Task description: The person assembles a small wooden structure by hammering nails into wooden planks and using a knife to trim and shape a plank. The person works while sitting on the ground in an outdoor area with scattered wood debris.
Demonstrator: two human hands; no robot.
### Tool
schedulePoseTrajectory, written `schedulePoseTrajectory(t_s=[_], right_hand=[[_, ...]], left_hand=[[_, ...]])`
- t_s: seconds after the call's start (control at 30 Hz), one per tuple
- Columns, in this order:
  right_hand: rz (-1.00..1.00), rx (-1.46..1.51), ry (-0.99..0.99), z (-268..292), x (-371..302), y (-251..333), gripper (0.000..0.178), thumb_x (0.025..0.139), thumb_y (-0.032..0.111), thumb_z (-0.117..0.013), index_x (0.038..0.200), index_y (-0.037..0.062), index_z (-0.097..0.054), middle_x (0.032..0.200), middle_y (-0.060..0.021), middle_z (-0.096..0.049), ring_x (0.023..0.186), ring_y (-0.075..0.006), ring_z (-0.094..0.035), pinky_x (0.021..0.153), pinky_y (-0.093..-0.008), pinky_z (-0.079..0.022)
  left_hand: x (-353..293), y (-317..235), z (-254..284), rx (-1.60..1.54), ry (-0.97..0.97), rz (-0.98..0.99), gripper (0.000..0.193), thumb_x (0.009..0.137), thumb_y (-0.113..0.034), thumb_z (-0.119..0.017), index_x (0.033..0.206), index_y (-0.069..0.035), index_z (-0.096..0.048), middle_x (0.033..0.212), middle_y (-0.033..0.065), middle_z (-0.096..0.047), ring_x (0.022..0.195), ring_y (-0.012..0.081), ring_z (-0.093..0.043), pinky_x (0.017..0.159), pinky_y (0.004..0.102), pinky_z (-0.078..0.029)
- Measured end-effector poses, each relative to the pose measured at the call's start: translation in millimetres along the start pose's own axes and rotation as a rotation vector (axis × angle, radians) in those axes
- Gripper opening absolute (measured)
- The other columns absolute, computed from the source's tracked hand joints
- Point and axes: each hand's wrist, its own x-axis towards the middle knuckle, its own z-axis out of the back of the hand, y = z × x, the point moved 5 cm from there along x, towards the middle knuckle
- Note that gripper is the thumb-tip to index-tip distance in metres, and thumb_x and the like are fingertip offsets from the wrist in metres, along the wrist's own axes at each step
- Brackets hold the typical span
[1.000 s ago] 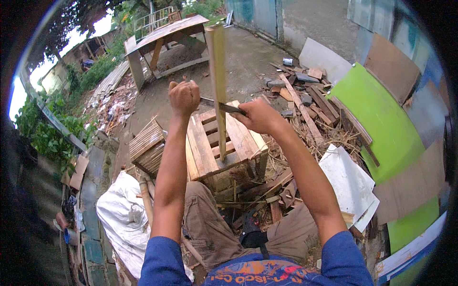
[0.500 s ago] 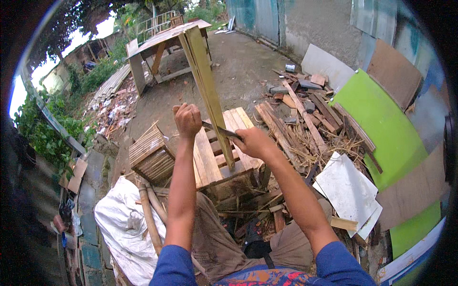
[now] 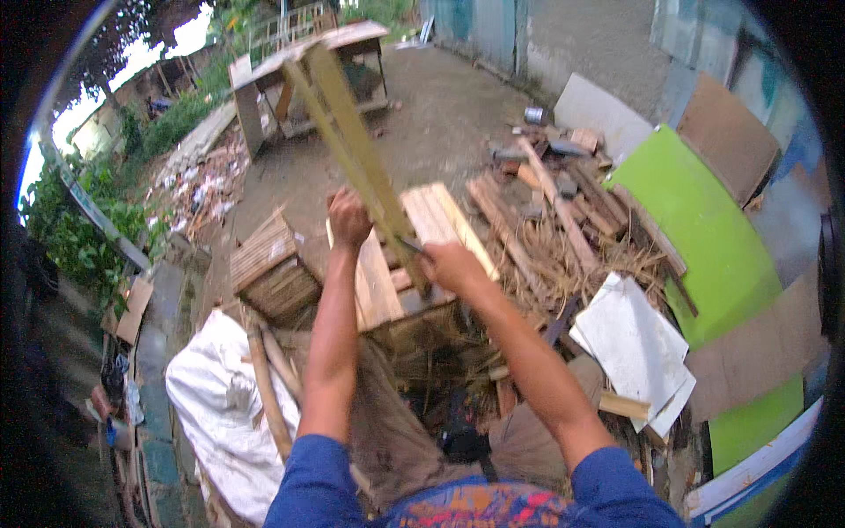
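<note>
A long yellow-green length of split bamboo (image 3: 356, 145) stands tilted in front of me, its upper end leaning away to the left. Its lower end comes down on a low bench of wooden slats (image 3: 374, 290). My right hand (image 3: 453, 267) is closed around the handle of a dark-bladed knife (image 3: 410, 244), whose blade lies across the bamboo low down. My left hand (image 3: 349, 217) is a closed fist just left of the bamboo, level with the far side of the blade. What its fingers grip is hidden.
Left of the bench stands a small slatted crate (image 3: 273, 260), near a white sack (image 3: 211, 378) and bamboo poles (image 3: 268, 387). Scrap wood (image 3: 563, 207), white sheets (image 3: 629, 343) and a green panel (image 3: 704, 238) lie to the right. Farther off is a table (image 3: 343, 37).
The bamboo's upper end has swung to the left. My right hand and the knife have shifted slightly left, and the view has moved a little. Both hands remain closed.
</note>
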Motion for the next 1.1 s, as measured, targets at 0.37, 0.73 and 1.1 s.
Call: schedulePoseTrajectory(t_s=[0.37,0.73,1.1], right_hand=[[-0.251,0.120,-0.006,-24.1,-27.6,30.1,0.025,0.089,0.022,-0.058,0.099,-0.0015,-0.061,0.085,-0.0300,-0.067,0.084,-0.0515,-0.066,0.079,-0.0575,-0.054],[-0.195,0.466,-0.050,-29.6,-44.8,-9.9,0.030,0.089,0.025,-0.063,0.101,-0.0024,-0.066,0.077,-0.0235,-0.067,0.068,-0.0402,-0.067,0.065,-0.0481,-0.053],[-0.461,0.489,-0.045,-117.6,-113.9,-60.9,0.048,0.098,0.043,-0.056,0.090,-0.0038,-0.064,0.070,-0.0177,-0.064,0.063,-0.0310,-0.066,0.061,-0.0452,-0.051]], left_hand=[[65.9,-108.3,71.8,-0.664,-0.106,0.432,0.045,0.104,-0.040,-0.050,0.119,0.001,-0.061,0.112,0.0151,-0.069,0.107,0.0214,-0.065,0.088,0.0355,-0.052],[69.8,-154.2,23.7,-0.967,0.026,0.470,0.057,0.105,-0.045,-0.042,0.125,0.007,-0.057,0.118,0.0223,-0.067,0.109,0.0311,-0.067,0.090,0.0456,-0.058],[30.8,-87.9,89.1,-0.964,-0.211,0.689,0.051,0.107,-0.045,-0.035,0.113,0.001,-0.057,0.092,0.0149,-0.068,0.079,0.0215,-0.069,0.071,0.0350,-0.058]])
